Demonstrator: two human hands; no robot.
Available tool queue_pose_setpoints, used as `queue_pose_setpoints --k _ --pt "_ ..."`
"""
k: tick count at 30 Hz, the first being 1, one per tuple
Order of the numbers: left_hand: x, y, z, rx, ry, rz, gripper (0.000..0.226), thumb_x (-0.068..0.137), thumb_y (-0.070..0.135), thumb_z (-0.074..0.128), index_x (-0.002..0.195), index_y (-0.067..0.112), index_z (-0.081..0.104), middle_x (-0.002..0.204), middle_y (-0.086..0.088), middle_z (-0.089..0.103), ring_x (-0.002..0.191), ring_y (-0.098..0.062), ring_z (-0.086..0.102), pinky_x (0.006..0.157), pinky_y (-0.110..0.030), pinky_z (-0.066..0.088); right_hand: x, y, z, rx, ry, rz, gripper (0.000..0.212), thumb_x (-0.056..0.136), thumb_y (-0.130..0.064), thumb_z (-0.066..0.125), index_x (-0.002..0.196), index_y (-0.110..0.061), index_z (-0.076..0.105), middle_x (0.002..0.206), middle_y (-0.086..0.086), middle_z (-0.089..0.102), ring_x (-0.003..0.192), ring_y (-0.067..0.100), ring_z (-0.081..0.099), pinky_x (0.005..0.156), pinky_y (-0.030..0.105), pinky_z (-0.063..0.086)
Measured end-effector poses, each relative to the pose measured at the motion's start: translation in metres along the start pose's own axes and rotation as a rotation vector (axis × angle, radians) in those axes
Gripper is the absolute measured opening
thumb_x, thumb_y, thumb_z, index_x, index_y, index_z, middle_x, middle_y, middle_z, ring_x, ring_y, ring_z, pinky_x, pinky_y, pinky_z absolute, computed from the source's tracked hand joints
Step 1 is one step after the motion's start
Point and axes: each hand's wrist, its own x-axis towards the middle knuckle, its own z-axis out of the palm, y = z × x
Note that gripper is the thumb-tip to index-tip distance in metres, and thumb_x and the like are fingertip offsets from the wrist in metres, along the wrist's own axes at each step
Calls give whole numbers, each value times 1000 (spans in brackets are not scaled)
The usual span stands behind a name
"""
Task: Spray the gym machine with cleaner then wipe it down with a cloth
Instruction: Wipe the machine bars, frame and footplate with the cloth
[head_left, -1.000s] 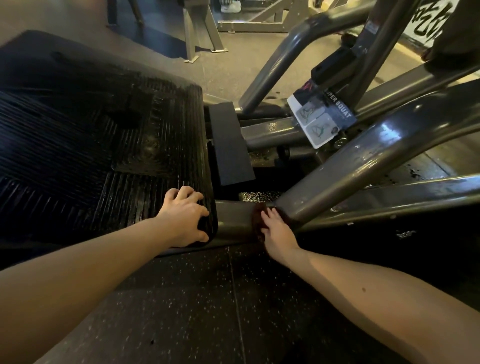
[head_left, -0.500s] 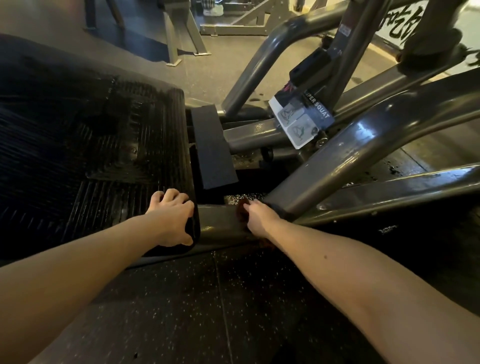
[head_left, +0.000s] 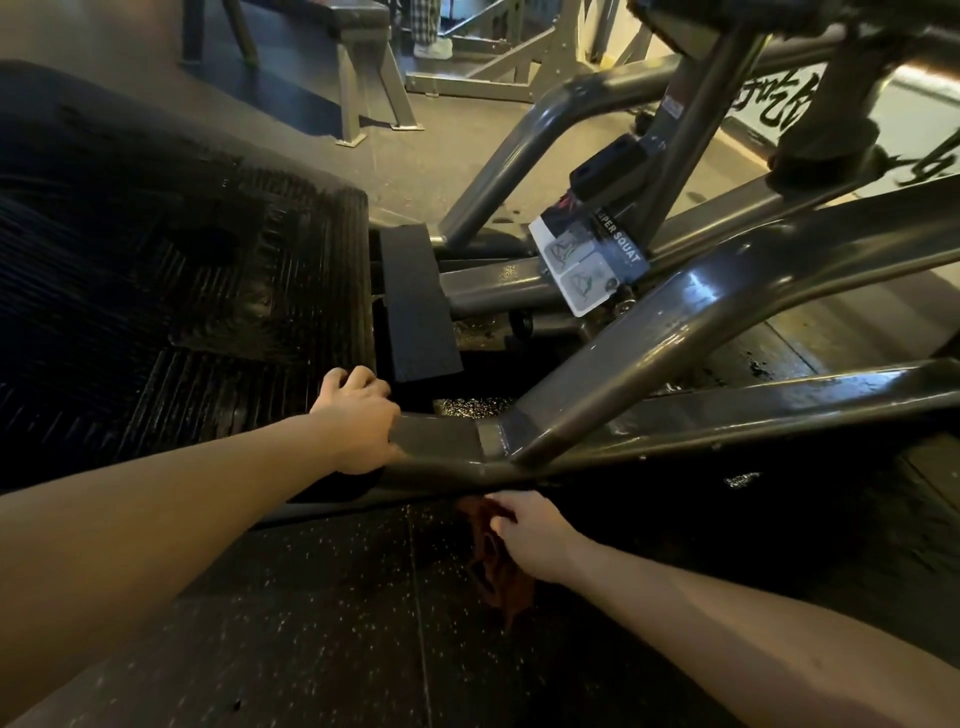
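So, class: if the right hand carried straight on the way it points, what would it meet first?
Probably the underside of the grey frame tube, just ahead of the right hand and its reddish cloth, though depth is unclear.

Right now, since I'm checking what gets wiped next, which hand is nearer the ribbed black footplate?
Left. The left hand grips the near corner of the footplate; the right hand is apart from it, below the grey frame bar, holding the reddish cloth.

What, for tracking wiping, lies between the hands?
The machine's grey frame bar crosses between left hand, gripping the foot platform, and right hand, holding the cloth; head view.
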Motion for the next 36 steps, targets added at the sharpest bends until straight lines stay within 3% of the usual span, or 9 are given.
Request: queue_pose_setpoints --k 5,11,14,16,20,26,29,31,36 --pt "3 21 -16 -321 107 -12 30 105 47 46 115 35 72 137 8 55 142 -21 30 119 -50 17 2 -39 -36 480 74 -18 11 103 -16 59 111 -21 65 106 7 76 104 25 72 98 45 57" --pt "8 32 -34 -1273 51 -60 40 103 22 60 143 23 57 132 4 64 125 -16 58 113 -36 43 -4 -81 -68 760 15 -107 27 109 -21 48 122 -17 71 117 9 76 113 27 71 96 45 57" --pt "5 30 -45 -1493 63 -33 39 100 15 63 138 22 61 129 1 68 117 -12 63 91 -22 47 -7 -93 -79 810 26 -125 27 110 -20 47 121 -20 72 118 7 76 114 23 70 93 36 55" --pt "-2 28 -55 -1542 68 -16 28 100 29 65 126 23 70 118 3 74 109 -9 65 80 -21 44 -8 -99 -88 887 19 -105 28 110 -17 46 119 -20 73 118 8 76 114 25 69 97 41 55" --pt "-6 24 -62 -1492 97 -10 27 94 42 71 111 20 75 107 -1 77 107 -18 70 92 -33 51 -12 -110 -102 1038 9 -53 29 109 -16 46 125 -13 70 115 10 76 111 26 71 91 44 58" --pt "-5 26 -71 -1401 184 -85 29 100 46 62 110 19 67 105 -3 73 102 -19 69 89 -35 53 -1 -104 -99 969 -80 14 58 96 -59 60 129 -12 69 125 13 73 122 30 66 110 49 47" --pt "-4 26 -69 -1350 179 -107 32 101 50 60 110 19 67 104 -3 73 98 -18 69 80 -31 51 3 -98 -91 688 6 -9 44 89 -33 79 128 -16 66 115 6 77 110 26 72 102 49 55" --pt "-2 25 -64 -1331 163 -126 32 100 50 61 109 20 66 104 -2 73 98 -16 70 82 -31 53 7 -94 -88 537 103 23 33 92 -20 74 124 -20 68 109 2 77 104 24 73 98 50 57" --pt "0 25 -61 -1317 133 -151 28 101 46 61 115 21 63 107 0 71 99 -13 67 78 -26 51 15 -85 -93 413 151 77 19 98 -21 61 106 -30 75 105 0 78 102 26 72 98 52 57"
